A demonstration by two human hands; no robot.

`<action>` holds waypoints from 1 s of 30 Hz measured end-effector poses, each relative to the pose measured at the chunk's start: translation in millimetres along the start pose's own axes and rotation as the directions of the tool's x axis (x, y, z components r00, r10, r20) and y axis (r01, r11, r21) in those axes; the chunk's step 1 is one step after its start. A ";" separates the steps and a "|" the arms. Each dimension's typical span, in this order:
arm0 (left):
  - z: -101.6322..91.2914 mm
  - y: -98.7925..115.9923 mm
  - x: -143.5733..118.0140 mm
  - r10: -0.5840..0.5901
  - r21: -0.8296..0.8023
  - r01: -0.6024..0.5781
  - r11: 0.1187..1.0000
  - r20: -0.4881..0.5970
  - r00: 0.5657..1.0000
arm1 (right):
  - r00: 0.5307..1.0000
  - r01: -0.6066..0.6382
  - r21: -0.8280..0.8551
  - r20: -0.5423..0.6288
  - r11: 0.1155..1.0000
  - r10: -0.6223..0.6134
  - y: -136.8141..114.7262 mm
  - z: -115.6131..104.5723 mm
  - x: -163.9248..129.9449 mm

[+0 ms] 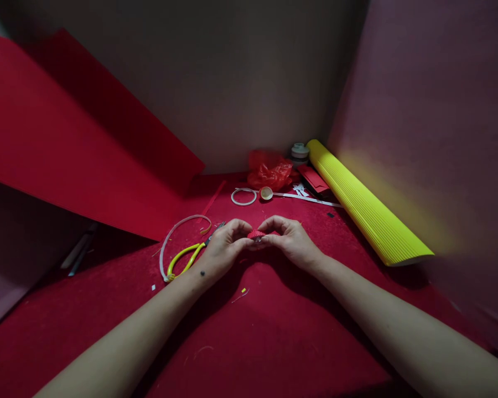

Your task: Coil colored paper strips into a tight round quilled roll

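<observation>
Red tabletop (pixel 274 331): ridged piece (pixel 256 234) pinched by left hand (pixel 228 243) and right hand (pixel 288 241), short of far edge. Shaping seemingly being done; even fingertip pressure likely needed next.

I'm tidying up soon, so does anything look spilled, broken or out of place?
Only stray scraps: for instance, a tiny yellow bit on the red surface, nearer you than the red ridged piece, and a white bit left of the yellow-handled tool. They look like loose litter. I can't make out any spill or breakage.
</observation>
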State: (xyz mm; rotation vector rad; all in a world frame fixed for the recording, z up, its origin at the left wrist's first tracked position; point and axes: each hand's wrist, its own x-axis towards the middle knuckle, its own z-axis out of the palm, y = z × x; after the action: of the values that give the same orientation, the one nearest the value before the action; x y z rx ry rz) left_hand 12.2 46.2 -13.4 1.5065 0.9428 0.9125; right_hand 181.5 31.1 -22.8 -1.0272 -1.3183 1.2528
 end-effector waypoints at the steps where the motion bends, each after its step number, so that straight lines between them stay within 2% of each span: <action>1: 0.1 0.6 -0.5 -0.005 -0.003 0.005 1.000 0.002 1.000 | 1.000 -0.003 0.006 0.005 1.000 0.003 -0.1 -0.3 -0.2; 8: 0.2 -2.0 -0.1 0.010 -0.007 -0.010 1.000 -0.008 1.000 | 0.999 -0.031 0.065 0.043 0.997 0.028 2.3 -3.6 0.3; 11: -0.2 -6.1 0.0 0.069 0.018 -0.069 0.997 -0.039 0.997 | 0.999 0.039 0.015 0.033 0.999 -0.040 3.9 -4.2 2.1; 15: -2.4 -10.9 -0.4 0.127 0.129 -0.127 0.983 0.011 0.992 | 0.993 0.121 -0.093 0.026 0.988 -0.119 5.1 -4.0 2.6; 22: -3.8 -10.0 -1.0 0.122 0.307 -0.124 0.944 0.025 0.992 | 0.997 0.065 -0.102 0.055 0.993 -0.059 3.0 -2.6 -0.2; 30: -2.7 -9.8 -1.0 0.126 0.365 -0.122 0.923 0.013 0.992 | 0.995 0.050 -0.095 0.095 0.994 -0.041 7.3 -3.7 0.9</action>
State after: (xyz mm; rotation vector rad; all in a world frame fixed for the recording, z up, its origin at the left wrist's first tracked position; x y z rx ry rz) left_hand 8.4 47.3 -22.8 1.8969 1.0774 0.8665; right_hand 184.6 33.2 -30.2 -1.0114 -1.4783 1.2245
